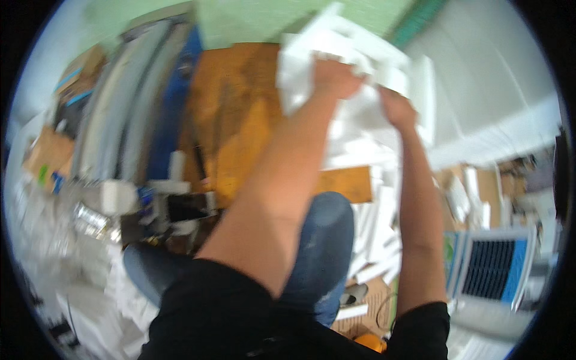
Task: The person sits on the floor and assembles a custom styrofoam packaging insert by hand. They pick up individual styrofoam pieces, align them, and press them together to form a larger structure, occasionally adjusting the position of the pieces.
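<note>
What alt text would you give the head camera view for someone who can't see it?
Both hands, left hand and right hand, grip a white foam packing piece raised above an orange-brown board. More white foam pieces lie below.

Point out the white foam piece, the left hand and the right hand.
white foam piece (366, 48), head view, on its upper face.
left hand (336, 78), head view, on the back of the hand.
right hand (397, 109), head view, on the back of the hand.

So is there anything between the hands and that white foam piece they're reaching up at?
Nothing visible. The left hand and the right hand are already on the white foam piece, raised out in front. The picture is blurred, so how the fingers sit on it can't be told.
</note>
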Available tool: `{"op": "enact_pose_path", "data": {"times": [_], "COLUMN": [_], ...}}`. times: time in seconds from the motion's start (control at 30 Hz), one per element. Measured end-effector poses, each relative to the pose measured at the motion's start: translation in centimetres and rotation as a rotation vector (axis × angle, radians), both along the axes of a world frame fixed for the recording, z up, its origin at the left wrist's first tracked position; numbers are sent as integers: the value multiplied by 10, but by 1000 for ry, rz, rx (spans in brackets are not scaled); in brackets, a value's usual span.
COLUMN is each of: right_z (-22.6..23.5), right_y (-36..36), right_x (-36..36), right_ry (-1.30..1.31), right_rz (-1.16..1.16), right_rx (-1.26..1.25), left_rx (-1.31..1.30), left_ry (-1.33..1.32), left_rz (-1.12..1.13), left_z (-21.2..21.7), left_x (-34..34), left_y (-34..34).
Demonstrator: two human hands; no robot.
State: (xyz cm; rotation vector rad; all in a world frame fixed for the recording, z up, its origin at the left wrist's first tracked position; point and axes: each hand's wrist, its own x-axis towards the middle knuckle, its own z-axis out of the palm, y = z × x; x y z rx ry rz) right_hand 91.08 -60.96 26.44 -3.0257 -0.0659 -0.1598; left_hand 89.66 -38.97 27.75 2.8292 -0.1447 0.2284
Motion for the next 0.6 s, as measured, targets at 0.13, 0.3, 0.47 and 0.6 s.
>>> {"op": "enact_pose_path", "data": {"times": [0.13,0.3,0.47,0.6], "right_z": [40,37,36,36], "right_y": [30,26,28,26], "right_x": [-38,-47,-47,-47], "right_ry": [89,21,11,38], "right_rz": [-121,-111,-95,-97], "right_rx": [28,54,84,85], "left_rx": [97,134,110,121], "left_ry": [6,24,29,62], "left_rz": [33,34,33,22], "left_z": [10,11,12,15], "left_x": [-8,-12,-11,-12], "left_y": [-3,-10,-6,-7]}}
